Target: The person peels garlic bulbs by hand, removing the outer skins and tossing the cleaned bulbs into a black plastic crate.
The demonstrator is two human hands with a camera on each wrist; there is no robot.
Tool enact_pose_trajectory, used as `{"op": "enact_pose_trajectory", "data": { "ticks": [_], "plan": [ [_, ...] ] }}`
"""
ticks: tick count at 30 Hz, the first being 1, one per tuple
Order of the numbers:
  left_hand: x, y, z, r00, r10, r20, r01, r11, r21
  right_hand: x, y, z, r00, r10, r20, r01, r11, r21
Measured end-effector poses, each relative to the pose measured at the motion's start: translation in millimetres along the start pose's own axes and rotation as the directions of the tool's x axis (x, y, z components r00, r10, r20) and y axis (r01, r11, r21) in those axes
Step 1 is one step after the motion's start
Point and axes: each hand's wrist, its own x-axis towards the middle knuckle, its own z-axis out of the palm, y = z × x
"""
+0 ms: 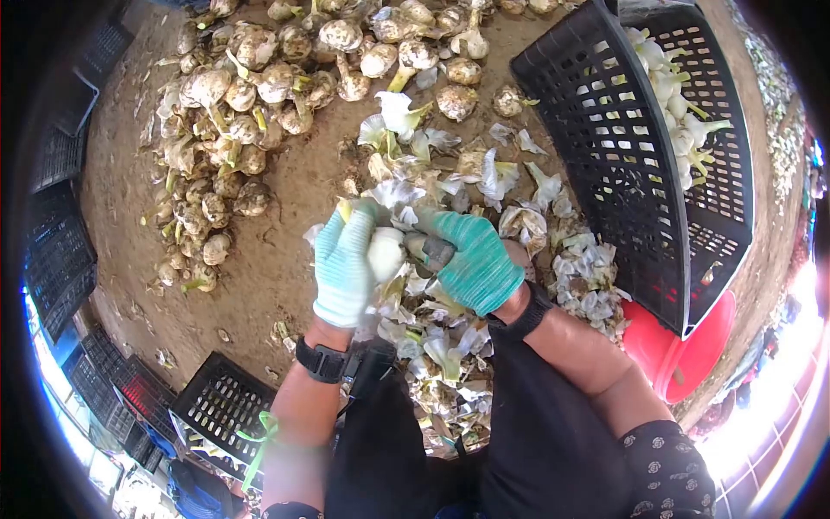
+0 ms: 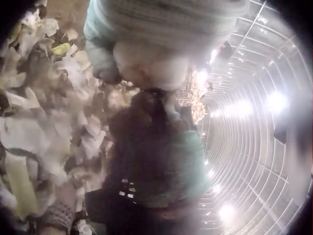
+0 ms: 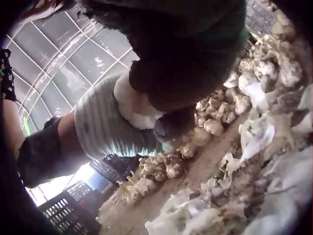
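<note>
A white, peeled-looking garlic bulb [image 1: 386, 255] sits between the two hands, above the ground litter. My left hand [image 1: 344, 264], in a pale striped knit glove, grips it, and a yellowish stem end shows above the fingers. From the other side my right hand [image 1: 475, 259], in a green glove, has curled fingers and a dark-capped thumb [image 1: 439, 252] at the bulb. The right wrist view shows the bulb [image 3: 131, 105] between the left glove and dark right fingertips. Under the left glove in the left wrist view, the bulb [image 2: 151, 68] is blurred.
Unpeeled garlic bulbs [image 1: 251, 95] lie heaped at the upper left. Loose garlic skins [image 1: 441, 346] cover the ground below the hands. A black crate [image 1: 605, 130] with white bulbs stands at the right, over a red tub [image 1: 683, 355]. Another black crate [image 1: 225, 406] is at lower left.
</note>
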Motion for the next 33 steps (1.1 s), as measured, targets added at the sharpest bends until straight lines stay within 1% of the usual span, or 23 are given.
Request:
{"op": "enact_pose_trajectory", "data": {
  "ticks": [1, 2, 3, 4, 5, 7, 8, 10, 11, 14, 16, 18, 19, 21, 22, 24, 25, 26, 27, 28, 29, 30, 33],
  "plan": [
    [8.5, -20.1, -12.4, 0.871, 0.465, 0.16, -0.442, 0.598, 0.669, -1.8, 4.9, 0.5, 1.0, -0.022, -0.014, 0.022, 1.0, 0.016],
    [7.4, -16.4, -9.5, 0.871, 0.464, 0.161, -0.442, 0.597, 0.67, -2.1, 5.6, 0.1, 1.0, -0.021, -0.014, 0.021, 1.0, 0.018],
    [4.3, -9.0, -3.7, 0.949, 0.311, 0.055, -0.306, 0.864, 0.399, -2.4, 6.2, -0.3, 0.995, 0.1, -0.019, -0.094, 0.976, 0.197],
    [2.1, -3.5, -0.4, 0.993, 0.118, 0.012, -0.118, 0.991, 0.063, -3.0, 6.6, -1.0, 0.976, 0.219, -0.001, -0.203, 0.908, 0.367],
    [1.6, -0.9, 0.0, 0.993, 0.117, 0.01, -0.118, 0.991, 0.062, -3.9, 3.7, -3.4, 0.976, 0.219, 0.001, -0.205, 0.908, 0.366],
    [1.5, 2.1, 0.7, 0.994, 0.084, -0.064, -0.082, 0.996, 0.037, -5.6, -5.3, -8.2, 0.984, 0.147, -0.098, -0.135, 0.984, 0.117],
    [1.5, 1.0, 1.3, 0.994, 0.084, -0.063, -0.082, 0.996, 0.036, -5.7, -5.1, -6.4, 0.984, 0.147, -0.098, -0.136, 0.984, 0.116],
    [0.3, -3.1, 4.0, 0.96, 0.278, -0.032, -0.271, 0.952, 0.139, -5.3, -3.8, 0.0, 0.992, -0.081, -0.102, 0.074, 0.995, -0.07],
    [-2.4, 1.2, 6.5, 0.963, 0.267, -0.032, -0.253, 0.938, 0.236, -3.4, -10.6, -1.5, 0.997, -0.062, -0.043, 0.046, 0.954, -0.297],
    [-4.4, -1.1, 7.6, 0.946, 0.323, -0.007, -0.313, 0.922, 0.228, -2.8, -5.0, 4.7, 0.994, -0.102, -0.028, 0.092, 0.966, -0.241],
    [-2.9, -0.5, 6.2, 0.957, 0.291, -0.01, -0.285, 0.942, 0.177, -4.7, -6.9, 3.5, 0.994, -0.111, -0.023, 0.101, 0.957, -0.273],
    [-1.7, -0.1, 2.3, 0.974, 0.226, -0.012, -0.224, 0.972, 0.074, -4.9, -1.6, 5.3, 0.997, 0.047, -0.058, -0.047, 0.999, 0.005],
    [-1.3, -0.3, 0.0, 0.987, 0.16, -0.027, -0.161, 0.985, -0.057, -3.1, 12.5, 2.8, 0.997, 0.047, -0.057, -0.047, 0.999, 0.006],
    [-2.2, -0.1, -1.9, 0.987, 0.16, -0.022, -0.161, 0.982, -0.097, 3.2, 43.1, -6.1, 0.952, 0.285, -0.109, -0.296, 0.948, -0.113],
    [-2.8, 0.4, -3.9, 0.987, 0.162, -0.022, -0.163, 0.977, -0.138, 1.1, 45.4, -5.9, 0.953, 0.284, -0.104, -0.295, 0.949, -0.112],
    [0.6, -1.0, -6.7, 0.989, 0.147, -0.003, -0.147, 0.982, -0.117, -1.6, 28.1, -5.6, 0.928, 0.362, -0.091, -0.294, 0.858, 0.421],
    [1.9, -2.7, -6.6, 0.99, 0.135, -0.033, -0.138, 0.982, -0.129, -3.5, 10.9, 3.3, 0.95, 0.258, -0.174, -0.132, 0.842, 0.524],
    [2.4, -4.1, -5.9, 0.991, 0.12, -0.061, -0.127, 0.982, -0.142, -2.1, -0.2, -0.7, 0.95, 0.26, -0.175, -0.134, 0.842, 0.523],
    [2.4, -3.6, -7.1, 0.987, 0.163, 0.005, -0.163, 0.985, -0.049, -1.7, -8.7, -4.0, 0.971, 0.224, -0.085, -0.197, 0.948, 0.249],
    [2.6, -3.3, -6.5, 0.987, 0.16, 0.007, -0.16, 0.986, -0.048, -1.9, -11.9, -5.4, 0.977, 0.214, 0.013, -0.213, 0.976, -0.049],
    [3.0, -3.0, -5.8, 0.978, 0.204, 0.04, -0.205, 0.979, 0.018, 0.2, -8.1, -1.3, 0.993, 0.12, 0.02, -0.117, 0.987, -0.111],
    [3.0, -3.3, -4.8, 0.967, 0.244, 0.075, -0.25, 0.965, 0.082, 0.3, -8.4, 0.9, 0.992, 0.123, 0.02, -0.12, 0.987, -0.111],
    [1.1, -5.7, -1.0, 0.973, 0.217, 0.077, -0.219, 0.976, 0.015, 2.8, -15.6, 1.1, 0.991, 0.127, 0.045, -0.126, 0.992, -0.02]
  ]
}}
